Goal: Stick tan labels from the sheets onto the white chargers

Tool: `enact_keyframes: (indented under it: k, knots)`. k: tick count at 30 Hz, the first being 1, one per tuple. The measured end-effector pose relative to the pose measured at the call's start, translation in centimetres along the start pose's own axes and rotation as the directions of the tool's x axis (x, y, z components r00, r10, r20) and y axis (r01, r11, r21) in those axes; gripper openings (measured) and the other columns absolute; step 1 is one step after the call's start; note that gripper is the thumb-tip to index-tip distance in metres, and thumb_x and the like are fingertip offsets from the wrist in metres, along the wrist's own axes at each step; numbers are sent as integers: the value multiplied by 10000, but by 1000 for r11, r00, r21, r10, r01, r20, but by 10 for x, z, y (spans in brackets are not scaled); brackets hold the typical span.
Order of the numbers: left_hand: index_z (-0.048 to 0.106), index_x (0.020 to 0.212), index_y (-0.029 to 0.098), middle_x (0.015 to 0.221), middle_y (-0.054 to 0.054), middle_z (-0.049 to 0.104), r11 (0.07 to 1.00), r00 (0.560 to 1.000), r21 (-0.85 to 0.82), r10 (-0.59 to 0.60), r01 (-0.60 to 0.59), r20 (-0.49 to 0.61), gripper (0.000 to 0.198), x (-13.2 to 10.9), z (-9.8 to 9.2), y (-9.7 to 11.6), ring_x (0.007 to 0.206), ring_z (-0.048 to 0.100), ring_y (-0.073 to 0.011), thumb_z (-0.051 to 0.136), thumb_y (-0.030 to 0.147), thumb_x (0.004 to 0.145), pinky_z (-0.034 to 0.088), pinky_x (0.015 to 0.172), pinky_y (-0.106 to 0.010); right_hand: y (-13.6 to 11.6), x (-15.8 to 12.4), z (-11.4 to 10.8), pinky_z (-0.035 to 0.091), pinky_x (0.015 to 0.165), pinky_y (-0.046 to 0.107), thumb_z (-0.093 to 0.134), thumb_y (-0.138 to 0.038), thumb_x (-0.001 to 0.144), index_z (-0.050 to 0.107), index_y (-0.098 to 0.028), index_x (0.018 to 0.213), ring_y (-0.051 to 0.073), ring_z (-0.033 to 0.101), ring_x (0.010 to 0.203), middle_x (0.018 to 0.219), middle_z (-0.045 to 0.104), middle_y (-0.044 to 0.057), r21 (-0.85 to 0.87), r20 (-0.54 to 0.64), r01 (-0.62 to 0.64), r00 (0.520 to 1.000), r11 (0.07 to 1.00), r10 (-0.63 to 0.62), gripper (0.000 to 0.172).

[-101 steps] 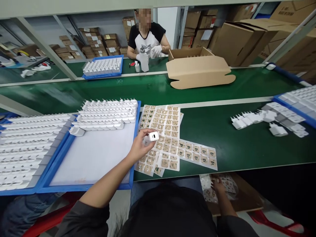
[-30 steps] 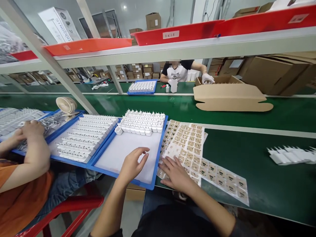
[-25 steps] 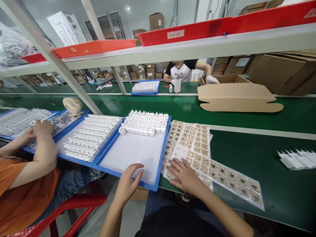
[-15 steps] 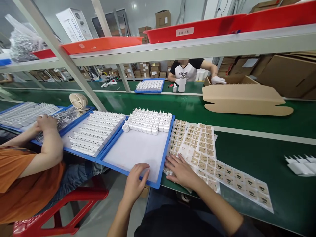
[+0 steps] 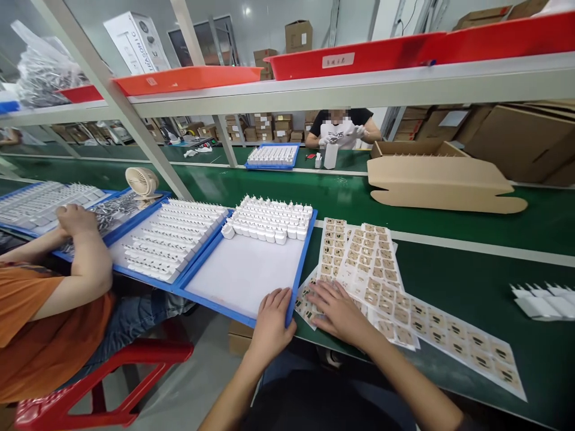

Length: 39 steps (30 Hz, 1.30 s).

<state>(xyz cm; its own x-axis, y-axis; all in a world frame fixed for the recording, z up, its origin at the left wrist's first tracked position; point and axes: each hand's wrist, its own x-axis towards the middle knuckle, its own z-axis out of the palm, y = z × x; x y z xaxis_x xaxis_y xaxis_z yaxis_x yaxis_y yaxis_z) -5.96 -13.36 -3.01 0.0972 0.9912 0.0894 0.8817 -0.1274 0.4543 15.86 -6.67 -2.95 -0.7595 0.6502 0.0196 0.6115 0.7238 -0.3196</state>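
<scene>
My left hand (image 5: 273,320) is at the near right corner of a blue tray (image 5: 207,308), its fingers over the rim on the inside and its thumb around the outer side. White plastic pieces with thin prongs (image 5: 272,221) stand in rows in the far half of this tray; its near half shows a pale liner. To the right, my right hand (image 5: 339,311) lies spread and flat on overlapping sheets of tan stickers (image 5: 372,263) with dark marks. The palm hides part of the sheets. One long strip of stickers (image 5: 467,344) stretches out to the right.
A second tray of white pieces (image 5: 175,239) adjoins on the left, beside a co-worker in an orange shirt (image 5: 49,329). Several white pieces (image 5: 543,299) lie at far right. Across the bench are a cardboard box (image 5: 440,176) and another person (image 5: 344,129). A shelf beam (image 5: 314,96) crosses above.
My left hand has moved right, from over the tray's near edge to its corner. The sticker sheets have shifted and fanned rightward under my right hand. The person opposite has drawn a hand back from the box.
</scene>
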Motion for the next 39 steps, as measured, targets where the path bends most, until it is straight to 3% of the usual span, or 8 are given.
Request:
enact_keyframes:
  k: [5, 13, 19, 23, 28, 30, 33, 39]
  knots:
    - [545, 1385, 96, 1408, -139, 591, 996, 999, -78, -36, 33, -30, 696, 4, -5, 2, 1307, 531, -311, 543, 120, 690, 396, 1149, -492, -9, 21, 2, 174, 1201, 625, 571, -488, 953, 513, -206, 1444, 340, 363, 1443, 1546, 438, 124, 46, 18, 31, 999, 998, -32, 569]
    - [561, 1377, 127, 1396, -130, 603, 985, 995, -144, -100, 97, -15, 706, -4, -5, 12, 1306, 538, -327, 526, 103, 672, 409, 1131, -497, 16, -12, -1, 311, 1173, 560, 558, -422, 971, 582, -236, 1362, 317, 435, 1392, 1464, 536, 109, 111, -53, 29, 998, 993, -24, 434]
    - [525, 1406, 234, 1346, -74, 642, 961, 993, -250, -111, 114, 25, 753, -17, -21, 35, 1218, 605, -282, 490, 67, 672, 473, 1056, -451, 33, 14, -16, 356, 1161, 525, 517, -242, 946, 380, -183, 1520, 322, 394, 1418, 1549, 409, 144, 204, -236, -139, 954, 969, 187, 593]
    - [573, 1339, 281, 1337, -37, 650, 944, 990, -297, -136, 143, 44, 734, -34, -31, 41, 1221, 611, -264, 490, 52, 647, 480, 1058, -431, 67, 63, -42, 254, 1229, 448, 493, -78, 897, 390, -155, 1509, 288, 348, 1454, 1562, 389, 135, 472, -239, -350, 833, 810, 499, 626]
    - [595, 1303, 303, 1363, -8, 637, 950, 994, -294, -99, 110, 51, 757, -62, -38, 36, 1247, 607, -238, 472, 20, 611, 485, 1074, -395, 123, 128, -64, 533, 981, 460, 527, -181, 983, 478, -147, 1410, 263, 647, 1119, 1321, 597, 161, 642, -83, -506, 701, 576, 708, 431]
    - [596, 1303, 304, 1361, -7, 640, 961, 996, -263, -77, 86, 44, 779, -70, -39, 32, 1238, 616, -231, 470, 10, 593, 502, 1059, -372, 136, 146, -64, 593, 837, 404, 580, -270, 990, 557, -152, 1301, 213, 682, 968, 1194, 648, 106, 695, 8, -528, 684, 487, 729, 333]
    - [606, 1286, 299, 1361, -11, 642, 978, 999, -207, -32, 38, 32, 795, -78, -39, 27, 1216, 633, -226, 468, 4, 560, 518, 1042, -353, 145, 159, -61, 599, 770, 362, 615, -331, 978, 610, -145, 1193, 186, 674, 910, 1120, 657, 75, 738, 92, -538, 678, 407, 729, 284]
    - [593, 1291, 334, 1418, 21, 592, 985, 998, -169, 34, -24, 54, 829, -87, -35, 22, 1271, 597, -236, 467, 14, 537, 435, 1145, -420, 150, 141, -68, 541, 550, 225, 634, -239, 958, 651, -114, 1056, 101, 618, 618, 845, 666, 18, 783, 103, -511, 669, 355, 736, 159]
